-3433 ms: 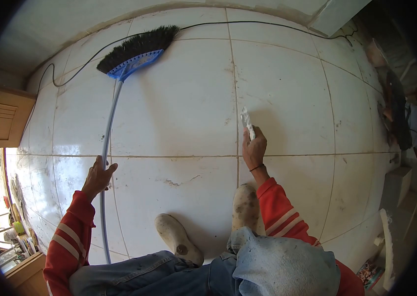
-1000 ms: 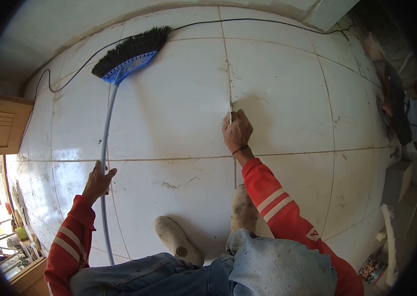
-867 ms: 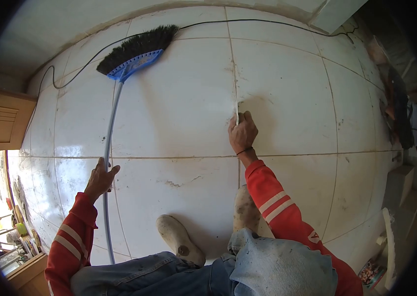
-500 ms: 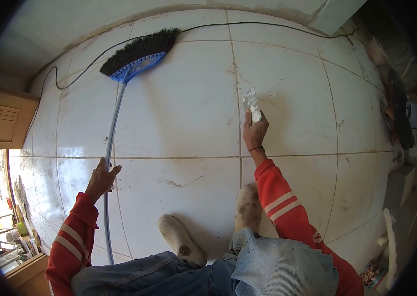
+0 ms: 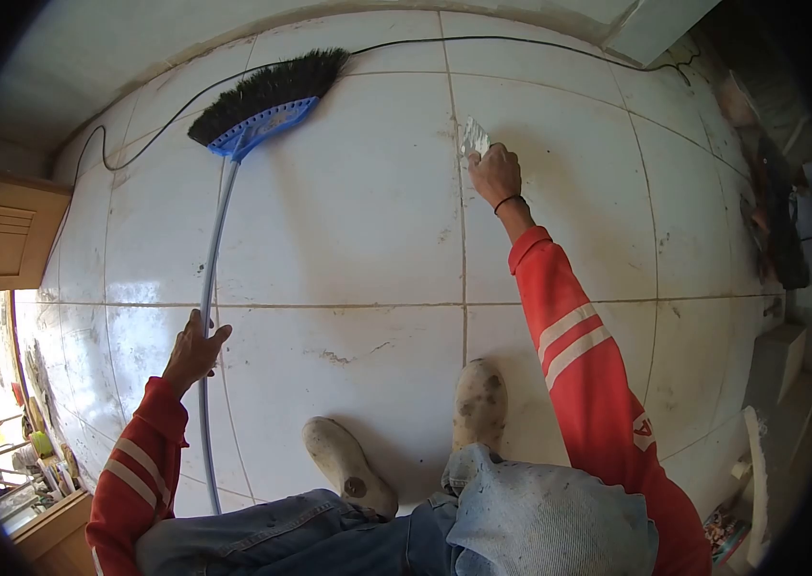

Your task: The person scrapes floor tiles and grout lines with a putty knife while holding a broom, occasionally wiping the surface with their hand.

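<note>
My left hand (image 5: 197, 350) is wrapped round the pale grey-blue handle of a broom (image 5: 222, 226), its thumb sticking out to the right. The broom lies away from me, with its blue head and dark bristles at the far left of the white tiled floor (image 5: 358, 221). Ahead and to the right, my right hand (image 5: 497, 176) is closed on a scraper (image 5: 474, 137) with a flat, whitish, shiny blade. The blade points away from me, close over the floor by a grout line. My fingers hide the scraper's near end.
A black cable (image 5: 512, 39) runs along the back wall, behind the broom's bristles. My boots (image 5: 481, 403) stand on the tiles near me. On the left is a wooden door panel (image 5: 5, 230) beside a bright opening. Dark clutter (image 5: 776, 211) lines the right side.
My right hand has moved forward with the scraper and turned, so the knuckles now face up and the blade tilts left. My left hand and the broom have hardly moved.
</note>
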Available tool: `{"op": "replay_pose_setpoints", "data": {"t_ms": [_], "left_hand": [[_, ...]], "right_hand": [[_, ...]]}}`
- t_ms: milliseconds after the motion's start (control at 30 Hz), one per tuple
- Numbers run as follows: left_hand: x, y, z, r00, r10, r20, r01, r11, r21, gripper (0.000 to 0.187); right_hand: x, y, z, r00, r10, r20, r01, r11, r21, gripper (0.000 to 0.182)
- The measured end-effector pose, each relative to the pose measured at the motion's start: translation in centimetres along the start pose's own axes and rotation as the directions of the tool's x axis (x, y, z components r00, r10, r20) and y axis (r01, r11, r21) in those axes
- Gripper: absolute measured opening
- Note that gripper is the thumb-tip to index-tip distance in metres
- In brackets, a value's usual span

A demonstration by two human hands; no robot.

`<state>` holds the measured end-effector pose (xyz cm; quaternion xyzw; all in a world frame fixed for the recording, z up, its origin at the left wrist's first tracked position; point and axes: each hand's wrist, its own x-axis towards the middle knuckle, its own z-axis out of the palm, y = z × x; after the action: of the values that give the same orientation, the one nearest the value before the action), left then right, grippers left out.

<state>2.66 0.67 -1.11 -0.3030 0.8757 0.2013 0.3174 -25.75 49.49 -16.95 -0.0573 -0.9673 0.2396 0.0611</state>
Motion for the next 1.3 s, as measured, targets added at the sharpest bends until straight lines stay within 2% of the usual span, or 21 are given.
{"op": "replay_pose_setpoints", "data": {"t_ms": [67, 133, 167, 233, 400, 467, 500, 533, 600, 633, 667, 733, 767, 1000, 1100, 1200, 1267, 1300], "left_hand": [[0.1, -0.1, 0.2, 1.000, 0.015, -0.001, -0.015, 1.000, -0.001, 0.099], [0.3, -0.6, 0.6, 0.995, 0.063, -0.079, -0.062, 0.998, 0.004, 0.097], [0.4, -0.4, 0.5, 0.995, 0.067, -0.080, -0.068, 0.998, -0.003, 0.097], [0.3, -0.3, 0.1, 0.996, 0.072, -0.051, -0.072, 0.997, -0.011, 0.097], [-0.2, -0.2, -0.1, 0.997, 0.062, -0.042, -0.062, 0.998, -0.019, 0.094], [-0.1, -0.1, -0.1, 0.995, 0.081, -0.064, -0.082, 0.997, -0.011, 0.093], [-0.2, 0.1, -0.1, 0.995, 0.087, -0.058, -0.088, 0.996, -0.016, 0.091], [-0.3, 0.1, -0.2, 0.995, 0.090, -0.050, -0.091, 0.996, -0.021, 0.089], [-0.4, 0.2, -0.4, 0.996, 0.081, -0.039, -0.081, 0.997, -0.017, 0.089], [-0.4, 0.2, -0.4, 0.997, 0.076, -0.027, -0.077, 0.997, -0.015, 0.089], [-0.4, 0.3, -0.4, 0.997, 0.077, -0.029, -0.077, 0.997, -0.016, 0.089], [-0.3, 0.0, -0.4, 0.996, 0.081, -0.041, -0.082, 0.997, -0.010, 0.088], [-0.2, -0.2, -0.4, 0.996, 0.080, -0.040, -0.080, 0.997, -0.010, 0.088], [-0.3, -0.1, 0.0, 0.994, 0.094, -0.053, -0.095, 0.995, -0.012, 0.092], [-0.6, 0.4, 0.2, 0.995, 0.071, -0.064, -0.072, 0.997, -0.009, 0.089], [-0.5, 0.0, -0.3, 0.997, 0.055, -0.056, -0.056, 0.998, -0.017, 0.085], [0.0, -0.3, -0.3, 0.998, 0.055, -0.021, -0.056, 0.998, -0.020, 0.084], [0.1, -0.4, -0.2, 0.998, 0.055, -0.013, -0.055, 0.998, -0.009, 0.084]], "right_hand": [[-0.5, 0.4, 0.1, 1.000, -0.011, 0.002, 0.011, 1.000, -0.002, 0.040], [-1.1, 1.1, -0.1, 0.991, -0.115, 0.065, 0.119, 0.992, -0.051, 0.036], [-2.7, 1.7, 0.0, 0.982, -0.190, 0.018, 0.191, 0.979, -0.072, 0.034], [-7.1, 2.1, -1.2, 0.971, -0.240, 0.010, 0.240, 0.970, -0.040, 0.034], [-17.2, 3.3, -3.1, 0.972, -0.227, 0.062, 0.231, 0.971, -0.059, 0.039], [-18.5, 4.9, -3.0, 0.960, 0.008, 0.282, -0.088, 0.958, 0.272, 0.043], [-19.0, 6.1, -2.5, 0.977, -0.025, 0.210, -0.028, 0.969, 0.244, 0.038], [-19.2, 5.2, -3.5, 0.977, -0.027, 0.210, -0.026, 0.969, 0.247, 0.038], [-19.7, 3.8, -5.9, 0.992, -0.106, -0.067, 0.122, 0.941, 0.315, 0.031], [-19.8, 3.5, -6.2, 0.995, -0.102, -0.022, 0.104, 0.966, 0.237, 0.035], [-20.0, 3.1, -6.5, 0.994, -0.103, -0.023, 0.106, 0.966, 0.237, 0.035], [-20.4, 2.4, -6.6, 0.937, -0.345, -0.063, 0.350, 0.926, 0.144, 0.049], [-20.6, 2.2, -6.1, 0.930, -0.367, -0.016, 0.366, 0.926, 0.092, 0.060], [-16.6, 1.9, -1.7, 0.909, -0.415, -0.036, 0.416, 0.909, 0.027, 0.056], [-15.2, 0.9, -1.1, 0.903, -0.418, -0.094, 0.424, 0.905, 0.044, 0.052], [-16.4, 0.4, -0.8, 0.927, -0.376, -0.005, 0.376, 0.927, 0.010, 0.049], [-16.7, 1.1, 0.0, 0.905, -0.414, -0.101, 0.409, 0.910, -0.064, 0.047], [-16.4, 0.8, 0.1, 0.909, -0.405, -0.094, 0.400, 0.914, -0.065, 0.047]]}}
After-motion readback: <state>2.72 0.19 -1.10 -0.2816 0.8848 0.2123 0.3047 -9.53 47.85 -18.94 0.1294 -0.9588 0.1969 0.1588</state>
